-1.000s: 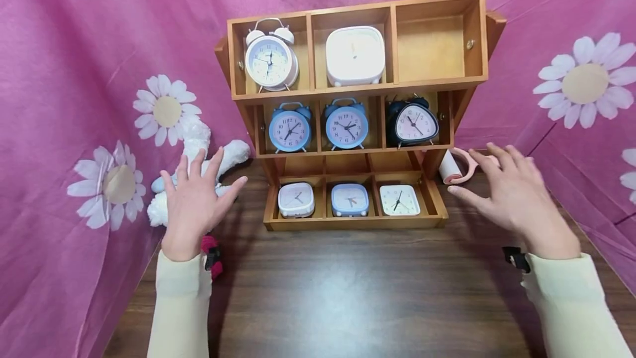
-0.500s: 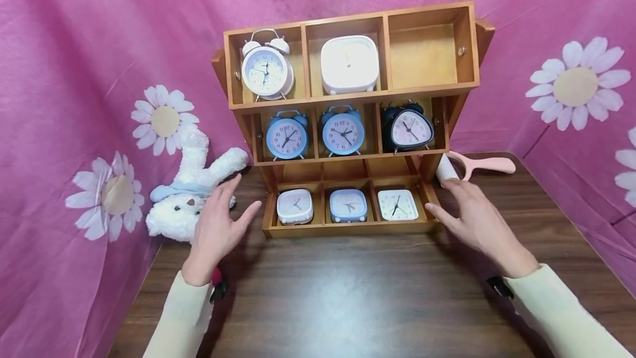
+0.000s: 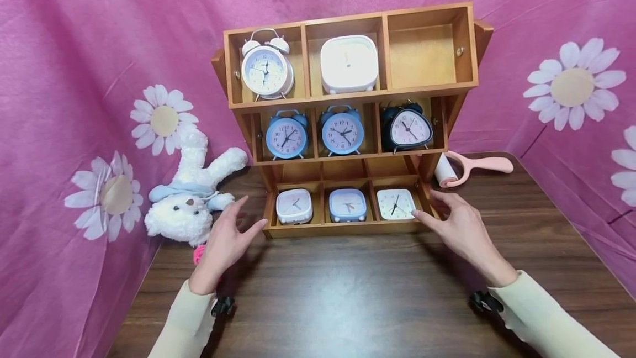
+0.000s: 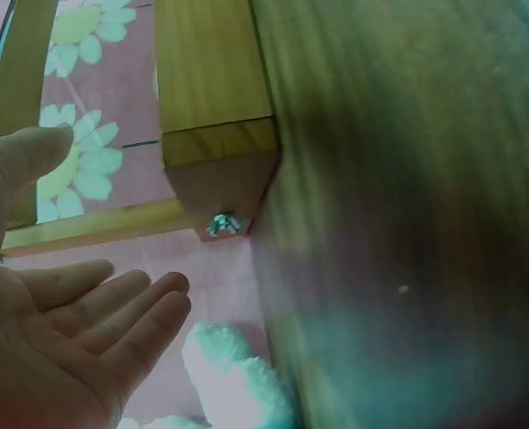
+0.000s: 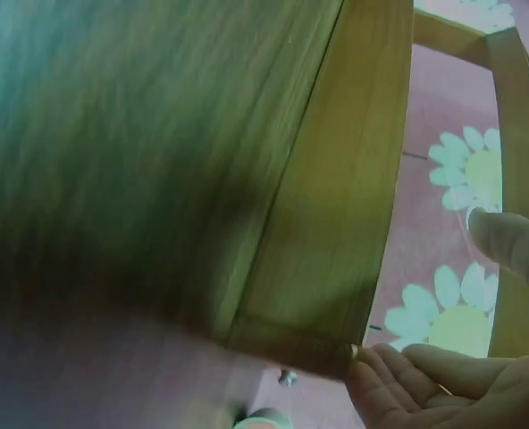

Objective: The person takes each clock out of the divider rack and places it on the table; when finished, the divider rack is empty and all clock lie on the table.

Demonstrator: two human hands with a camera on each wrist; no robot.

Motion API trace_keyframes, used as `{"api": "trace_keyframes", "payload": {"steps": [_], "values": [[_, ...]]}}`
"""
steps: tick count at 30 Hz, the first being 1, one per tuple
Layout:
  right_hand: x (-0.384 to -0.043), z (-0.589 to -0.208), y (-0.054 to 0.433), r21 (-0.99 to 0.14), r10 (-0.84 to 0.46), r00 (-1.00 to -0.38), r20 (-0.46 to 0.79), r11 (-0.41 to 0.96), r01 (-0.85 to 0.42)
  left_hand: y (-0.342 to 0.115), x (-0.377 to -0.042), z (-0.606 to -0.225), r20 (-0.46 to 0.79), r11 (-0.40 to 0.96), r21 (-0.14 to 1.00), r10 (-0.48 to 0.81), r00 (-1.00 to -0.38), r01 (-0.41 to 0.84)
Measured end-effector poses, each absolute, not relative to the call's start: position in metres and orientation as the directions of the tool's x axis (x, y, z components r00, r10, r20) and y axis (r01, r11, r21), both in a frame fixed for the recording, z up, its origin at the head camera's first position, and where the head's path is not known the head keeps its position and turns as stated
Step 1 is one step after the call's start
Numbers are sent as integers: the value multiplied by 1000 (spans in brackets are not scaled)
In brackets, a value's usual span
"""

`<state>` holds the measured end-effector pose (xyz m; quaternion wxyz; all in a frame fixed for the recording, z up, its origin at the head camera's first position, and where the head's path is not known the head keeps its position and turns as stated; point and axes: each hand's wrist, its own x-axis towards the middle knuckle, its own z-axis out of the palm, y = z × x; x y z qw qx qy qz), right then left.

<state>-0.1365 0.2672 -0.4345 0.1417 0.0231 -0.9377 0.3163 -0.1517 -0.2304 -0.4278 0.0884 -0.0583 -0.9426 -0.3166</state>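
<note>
A three-tier wooden shelf (image 3: 348, 229) holds several alarm clocks. My left hand (image 3: 228, 247) is beside the left end of its bottom tier, thumb and fingers spread, holding nothing. In the left wrist view, its fingers (image 4: 139, 322) stay apart from the tier's corner. My right hand (image 3: 464, 233) is at the tier's right end. Its fingertips are right at the wooden corner in the right wrist view, with the thumb (image 5: 506, 237) held apart. Near that thumb in the head view is a square white clock (image 3: 392, 204). A blue clock (image 3: 348, 205) and another white clock (image 3: 293, 206) share this tier.
A white teddy bear (image 3: 179, 220) lies left of the shelf, a pink-handled lint roller (image 3: 489, 164) to the right. Above are two round blue clocks, a black one (image 3: 407, 129), a white twin-bell clock (image 3: 268, 70) and a rounded white clock (image 3: 349, 64). Pink flowered cloth hangs behind.
Both hands have come down and inward to the two ends of the bottom tier. The shelf sits slightly lower in the head view, and more of the teddy bear and lint roller shows.
</note>
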Motion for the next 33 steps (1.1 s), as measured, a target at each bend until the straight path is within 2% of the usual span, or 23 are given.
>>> {"api": "trace_keyframes", "payload": {"steps": [5,14,21,33], "values": [[-134,-435,260,-630,71,-971,228,771,-92,-228,-153,-435,115,806,583,44,-992,103],[-135,-435,244,-680,123,-967,224,730,-65,-224,-158,-440,51,745,664,42,-998,65],[-140,-435,232,-677,136,-975,177,736,-20,-223,-157,-444,-8,733,680,31,-999,17],[-158,-434,217,-644,123,-991,60,763,56,-219,-160,-449,2,730,682,50,-999,38]]}}
